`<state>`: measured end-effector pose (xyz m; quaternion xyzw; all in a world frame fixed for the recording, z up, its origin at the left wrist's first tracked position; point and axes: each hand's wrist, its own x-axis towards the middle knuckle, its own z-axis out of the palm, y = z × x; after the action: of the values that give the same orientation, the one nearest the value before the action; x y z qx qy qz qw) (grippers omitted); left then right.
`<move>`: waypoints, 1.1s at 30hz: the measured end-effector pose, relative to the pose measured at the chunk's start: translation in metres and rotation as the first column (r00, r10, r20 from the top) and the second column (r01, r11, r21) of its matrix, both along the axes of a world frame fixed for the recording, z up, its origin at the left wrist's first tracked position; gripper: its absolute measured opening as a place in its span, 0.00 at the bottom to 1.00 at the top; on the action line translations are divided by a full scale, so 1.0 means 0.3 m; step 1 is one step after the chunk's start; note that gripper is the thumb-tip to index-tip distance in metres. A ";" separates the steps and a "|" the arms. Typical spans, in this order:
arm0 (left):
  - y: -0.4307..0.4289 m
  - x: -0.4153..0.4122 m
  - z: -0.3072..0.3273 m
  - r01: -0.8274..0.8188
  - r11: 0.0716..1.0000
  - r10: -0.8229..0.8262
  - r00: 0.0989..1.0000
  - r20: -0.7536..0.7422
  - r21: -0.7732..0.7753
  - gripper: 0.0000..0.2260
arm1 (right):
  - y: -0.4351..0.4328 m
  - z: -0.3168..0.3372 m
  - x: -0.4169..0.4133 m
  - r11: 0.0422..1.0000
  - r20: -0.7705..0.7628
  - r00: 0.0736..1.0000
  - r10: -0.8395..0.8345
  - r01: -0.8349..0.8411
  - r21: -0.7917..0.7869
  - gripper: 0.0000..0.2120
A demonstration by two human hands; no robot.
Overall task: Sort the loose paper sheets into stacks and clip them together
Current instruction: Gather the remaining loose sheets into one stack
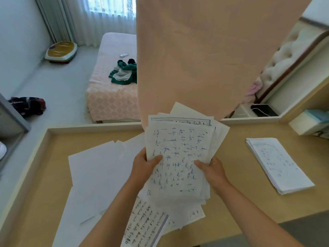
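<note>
Both hands are holding a fanned bundle of handwritten sheets [179, 157] above the tabletop [236, 175]. The left hand [145, 166] is gripping the bundle's left edge, thumb lying across the top page, and the right hand [211, 171] is gripping the right edge the same way. Blank white sheets [98, 168] are lying spread over the tabletop to the left, some passing under the left forearm. A printed page [146, 223] is resting near the front edge. A squared stack of written sheets [279, 164] is sitting well apart to the right
</note>
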<state>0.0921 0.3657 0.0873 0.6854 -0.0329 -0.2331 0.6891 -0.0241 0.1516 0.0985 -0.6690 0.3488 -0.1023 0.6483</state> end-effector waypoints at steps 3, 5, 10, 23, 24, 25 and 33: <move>-0.073 0.001 0.075 -0.060 0.997 0.062 0.997 0.048 -0.042 0.12 | -0.090 0.040 0.022 0.999 0.100 0.995 0.028 -0.026 -0.030 0.09; -0.130 -0.010 0.104 -0.085 0.994 0.091 0.991 0.093 -0.070 0.16 | -0.162 0.051 0.025 0.998 0.146 0.988 0.057 -0.051 -0.046 0.10; -0.287 -0.069 0.077 -0.150 0.988 0.154 0.974 0.167 -0.037 0.30 | -0.311 -0.005 0.001 0.964 0.113 0.962 0.249 -0.235 -0.122 0.21; -0.527 -0.198 0.071 -0.451 0.859 0.327 0.847 0.419 0.242 0.19 | -0.523 -0.037 0.064 0.946 0.151 0.934 0.324 -0.316 -0.074 0.15; -0.540 -0.203 0.088 -0.463 0.857 0.342 0.840 0.422 0.227 0.21 | -0.532 -0.033 0.072 0.944 0.163 0.930 0.329 -0.322 -0.069 0.16; -0.549 -0.209 0.100 -0.459 0.859 0.340 0.842 0.419 0.227 0.23 | -0.538 -0.033 0.075 0.940 0.158 0.926 0.342 -0.335 -0.070 0.17; -0.483 -0.224 0.056 -0.450 0.849 0.318 0.853 0.413 0.277 0.23 | -0.508 -0.037 0.059 0.924 0.145 0.914 0.379 -0.367 -0.105 0.25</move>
<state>0.0249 0.2208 0.1042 0.8234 0.0281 0.0363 0.5656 -0.0064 -0.0007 0.0873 -0.7367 0.1564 -0.0441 0.6564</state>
